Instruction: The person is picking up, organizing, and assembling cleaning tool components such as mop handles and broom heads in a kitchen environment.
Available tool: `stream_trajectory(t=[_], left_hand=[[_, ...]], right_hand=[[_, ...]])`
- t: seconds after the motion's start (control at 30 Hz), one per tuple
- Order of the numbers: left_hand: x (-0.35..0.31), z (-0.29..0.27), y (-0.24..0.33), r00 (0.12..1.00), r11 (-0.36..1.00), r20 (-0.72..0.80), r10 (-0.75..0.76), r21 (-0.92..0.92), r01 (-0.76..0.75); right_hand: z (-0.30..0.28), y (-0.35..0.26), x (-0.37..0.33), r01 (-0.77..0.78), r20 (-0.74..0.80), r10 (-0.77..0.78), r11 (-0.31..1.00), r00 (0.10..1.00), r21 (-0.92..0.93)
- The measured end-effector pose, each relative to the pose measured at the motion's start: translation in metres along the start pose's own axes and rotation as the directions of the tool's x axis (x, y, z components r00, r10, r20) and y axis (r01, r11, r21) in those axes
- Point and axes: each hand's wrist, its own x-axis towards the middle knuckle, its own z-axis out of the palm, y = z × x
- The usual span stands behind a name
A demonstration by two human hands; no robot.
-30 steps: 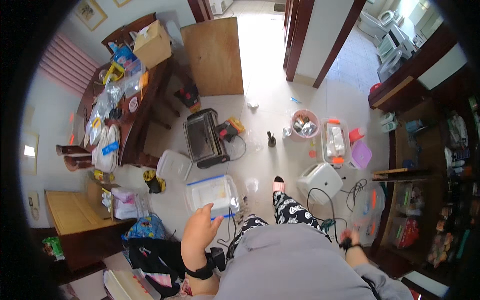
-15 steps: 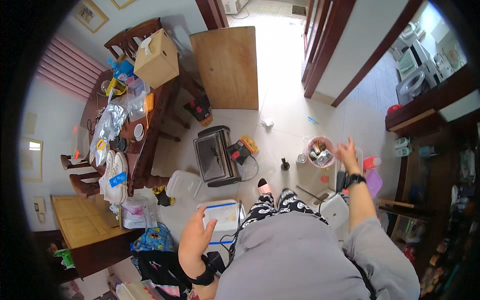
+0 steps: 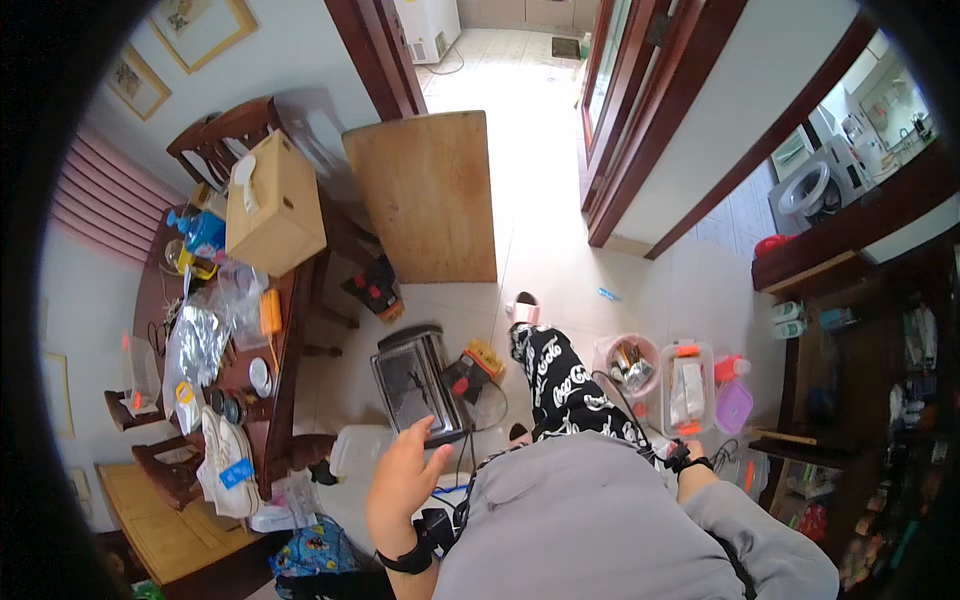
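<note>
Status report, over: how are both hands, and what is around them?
Left hand open, empty. Right hand partly visible, grip unclear. Black appliance on floor beyond left hand; clear bin beyond right hand.

Daylight pours through the doorway [image 3: 515,75], and we've got the floor [image 3: 520,215] there burnt out to white! Soft shadow falls on the wall [image 3: 300,45] behind the chair [image 3: 226,128]; the silver bag [image 3: 200,342] glints. We get the left hand [image 3: 404,480] evenly lit. Over right, the shelves [image 3: 848,428] sink into murky gloom. Pink blinds [image 3: 110,205] bend, black swallowing our corners.
</note>
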Motion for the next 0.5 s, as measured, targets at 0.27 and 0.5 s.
stream_trajectory(t=[0.27,0.5], left_hand=[[0.232,-0.025,0.075,0.986,0.994,0.129,0.106,-0.044,-0.101],[0.475,-0.049,0.229,0.888,0.912,0.347,0.302,-0.378,-0.163]], right_hand=[[0.331,-0.189,-0.052,0.120,0.433,-0.076,0.990,0.898,-0.076],[0.562,-0.315,-0.132,0.103,0.562,-0.049,0.993,0.825,-0.064]])
